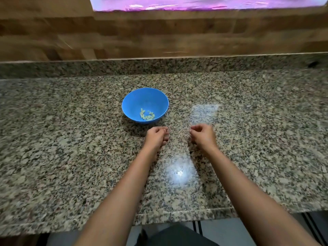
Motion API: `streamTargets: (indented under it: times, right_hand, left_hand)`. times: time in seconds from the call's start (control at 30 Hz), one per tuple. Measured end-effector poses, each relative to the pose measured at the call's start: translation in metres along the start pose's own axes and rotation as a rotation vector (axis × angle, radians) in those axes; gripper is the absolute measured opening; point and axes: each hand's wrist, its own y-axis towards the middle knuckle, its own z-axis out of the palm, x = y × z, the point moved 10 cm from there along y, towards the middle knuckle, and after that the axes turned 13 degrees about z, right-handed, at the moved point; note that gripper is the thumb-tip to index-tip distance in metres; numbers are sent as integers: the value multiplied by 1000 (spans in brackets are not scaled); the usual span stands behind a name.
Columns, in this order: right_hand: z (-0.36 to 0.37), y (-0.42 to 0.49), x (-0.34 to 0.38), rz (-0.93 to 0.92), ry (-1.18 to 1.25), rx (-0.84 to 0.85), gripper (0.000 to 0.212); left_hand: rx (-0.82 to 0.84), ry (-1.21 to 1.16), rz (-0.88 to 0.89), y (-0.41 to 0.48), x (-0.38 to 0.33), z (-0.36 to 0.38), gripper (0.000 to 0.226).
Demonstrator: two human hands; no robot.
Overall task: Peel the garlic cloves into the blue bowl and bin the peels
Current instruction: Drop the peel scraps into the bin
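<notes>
A blue bowl (145, 96) stands on the granite counter, left of centre, with several pale peeled garlic cloves (147, 115) lying at its bottom. My left hand (156, 136) rests on the counter just in front of the bowl, fingers curled in. My right hand (203, 134) sits a little to its right, fingers also curled. What either hand holds, if anything, is hidden by the curled fingers. No unpeeled cloves or loose peels show on the counter, and no bin is in view.
The speckled granite counter (71, 139) runs the full width, with a raised granite lip and a wooden wall (159, 36) behind. The front edge (159, 219) is near my body. A bright window strip (195, 3) glows at the top.
</notes>
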Motion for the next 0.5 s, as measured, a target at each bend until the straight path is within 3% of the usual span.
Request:
streamTargets:
  times: [0.17, 0.5]
  right_hand:
    - [2, 16, 23, -105, -207, -65, 23]
    - [25, 17, 41, -360, -547, -124, 15]
  left_hand:
    - [53, -15, -14, 17, -5, 20, 16]
    - [65, -46, -44, 28, -1, 24, 16]
